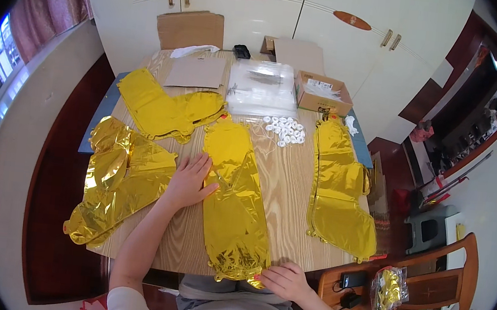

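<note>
A flat gold foil balloon (238, 196) lies lengthwise in the middle of the wooden table, its wrinkled lower end at the near edge. My left hand (190, 182) rests open, fingers spread, against the left side of this balloon and partly on the bare wood. At the near right corner, my right hand (286, 281) pinches the balloon's lower end. Left of my left arm is a second, creased gold balloon (119, 178). Beyond it lies a third gold balloon (162, 106). Another gold balloon (341, 192) is spread along the table's right side.
Past the middle balloon sit several small white rings (284, 130) and a stack of clear plastic bags (263, 87). A cardboard box (324, 93) holds white items. Cardboard sheets (195, 72) lie at the back. A wooden chair (460, 268) at right carries a packaged gold item (390, 290).
</note>
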The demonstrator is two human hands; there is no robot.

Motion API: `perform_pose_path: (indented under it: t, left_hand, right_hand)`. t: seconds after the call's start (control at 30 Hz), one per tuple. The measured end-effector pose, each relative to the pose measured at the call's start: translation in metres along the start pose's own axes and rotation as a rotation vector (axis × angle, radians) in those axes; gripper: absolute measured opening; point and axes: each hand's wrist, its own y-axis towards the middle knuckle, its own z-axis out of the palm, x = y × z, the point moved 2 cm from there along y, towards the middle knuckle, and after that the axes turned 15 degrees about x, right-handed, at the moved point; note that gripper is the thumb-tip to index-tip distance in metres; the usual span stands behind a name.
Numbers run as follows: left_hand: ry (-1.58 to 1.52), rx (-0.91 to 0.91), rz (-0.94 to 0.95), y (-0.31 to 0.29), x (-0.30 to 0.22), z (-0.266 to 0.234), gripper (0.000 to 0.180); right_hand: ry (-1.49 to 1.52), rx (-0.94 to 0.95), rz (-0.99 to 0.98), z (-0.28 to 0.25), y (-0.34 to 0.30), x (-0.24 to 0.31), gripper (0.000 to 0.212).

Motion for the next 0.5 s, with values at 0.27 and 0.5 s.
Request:
perform_pose_path:
  t: [0.27,0.5]
  left_hand:
    - [0.019,0.009,-0.009,-0.0012,-0.0017,-0.0010,0.074]
    - [0.004,0.003,-0.003,0.0010,-0.0008,0.0022,0.075]
  right_hand:
    - [-0.002,-0.071,0.012,0.0025,-0.0067,-0.0012,0.019]
    - [0.051,-0.090,-0.003,-0.0003,-0.0089,-0.0042,0.017]
